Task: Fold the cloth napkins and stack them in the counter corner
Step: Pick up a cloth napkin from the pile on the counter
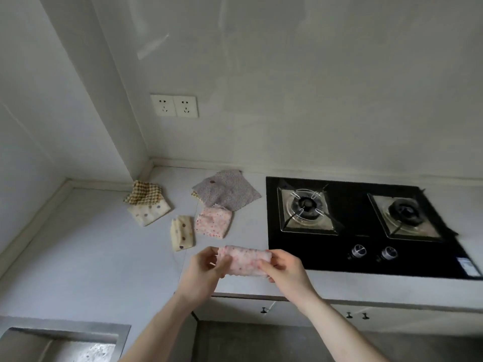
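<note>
Both my hands have a grip on one pink napkin (244, 261), left hand (202, 271) pinching one end and right hand (283, 267) the other, held just above the bench (91, 244) front edge and mostly folded. Over at 11 o'clock the checked napkin (143, 192) sits on a cream dotted napkin (149, 212) near the corner. Another cream one (182, 232) and a pink one (213, 222) are folded but loose. The grey napkin (226, 190) at 12 still needs folding, I'd say.
</note>
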The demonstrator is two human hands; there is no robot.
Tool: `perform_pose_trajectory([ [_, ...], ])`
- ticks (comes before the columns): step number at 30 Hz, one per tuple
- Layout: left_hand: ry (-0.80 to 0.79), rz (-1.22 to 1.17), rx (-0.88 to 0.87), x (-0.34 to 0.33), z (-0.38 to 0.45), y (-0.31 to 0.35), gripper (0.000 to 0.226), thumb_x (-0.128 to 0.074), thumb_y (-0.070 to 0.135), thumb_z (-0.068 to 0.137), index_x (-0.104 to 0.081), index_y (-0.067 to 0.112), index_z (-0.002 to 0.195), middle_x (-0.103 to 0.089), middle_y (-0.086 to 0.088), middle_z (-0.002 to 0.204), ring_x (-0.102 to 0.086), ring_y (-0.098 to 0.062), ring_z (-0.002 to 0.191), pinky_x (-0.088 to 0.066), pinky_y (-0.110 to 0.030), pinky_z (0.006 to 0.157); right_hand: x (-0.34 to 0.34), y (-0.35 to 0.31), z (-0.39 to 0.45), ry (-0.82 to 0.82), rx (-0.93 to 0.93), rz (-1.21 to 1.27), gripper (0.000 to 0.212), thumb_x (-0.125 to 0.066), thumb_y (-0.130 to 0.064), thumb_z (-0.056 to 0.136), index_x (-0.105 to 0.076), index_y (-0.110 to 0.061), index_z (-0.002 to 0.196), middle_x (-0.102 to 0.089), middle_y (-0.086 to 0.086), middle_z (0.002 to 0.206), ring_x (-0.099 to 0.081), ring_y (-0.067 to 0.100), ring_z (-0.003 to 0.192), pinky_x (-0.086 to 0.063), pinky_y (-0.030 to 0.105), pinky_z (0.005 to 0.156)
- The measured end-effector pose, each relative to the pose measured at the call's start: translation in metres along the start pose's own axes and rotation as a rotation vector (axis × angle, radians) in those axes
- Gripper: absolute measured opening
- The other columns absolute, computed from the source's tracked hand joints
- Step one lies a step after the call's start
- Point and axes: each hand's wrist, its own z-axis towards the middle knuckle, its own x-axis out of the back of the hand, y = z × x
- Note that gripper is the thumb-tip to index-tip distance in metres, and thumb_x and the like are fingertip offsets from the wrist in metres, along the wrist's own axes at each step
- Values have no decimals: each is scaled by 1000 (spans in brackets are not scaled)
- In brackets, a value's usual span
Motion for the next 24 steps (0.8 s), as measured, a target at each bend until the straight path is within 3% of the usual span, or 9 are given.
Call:
perform_pose_trajectory([
  [4, -76, 57, -57, -23, 6, 46, 37, -69, 34, 96, -56, 6, 75, -59, 4, 58, -54, -9, 58, -45, -16, 57, 36, -18, -18, 81, -11, 58, 12, -71, -29, 94, -73, -22, 103, -76, 3, 88, -67, 9, 72, -53, 23, 66],
  [7, -167, 80, -111, -50, 16, 78, 43, -68, 37, 96, -60, -2, 80, -64, -12, 63, -55, -9, 57, -44, -20, 57, 72, -26, -32, 157, 2, 75, 17, -68, -37, 95, -71, -22, 103, -75, 0, 88, -66, 6, 72, -51, 21, 65],
  [10, -257, 119, -161, -88, 24, 105, 41, -67, 38, 97, -62, 0, 82, -69, -12, 69, -58, -7, 58, -46, -21, 60, 114, -24, -47, 257, 12, 81, 21, -68, -39, 95, -70, -21, 105, -73, -3, 89, -66, 3, 75, -51, 18, 66],
  [16, -387, 203, -257, -189, 28, 154, 17, -64, 30, 100, -68, 14, 97, -76, 1, 84, -71, -8, 73, -54, -19, 65, 210, 2, -81, 417, -15, 89, 27, -70, -42, 94, -67, -30, 118, -72, -10, 109, -70, 10, 98, -55, 19, 72],
  [24, -497, 302, -384, -376, 1, 212, 23, -66, 36, 98, -68, 15, 89, -77, 3, 78, -73, -8, 72, -52, -16, 65, 382, 61, -149, 582, -52, 97, 18, -70, -40, 93, -70, -27, 106, -74, -5, 91, -72, 12, 84, -55, 23, 69],
])
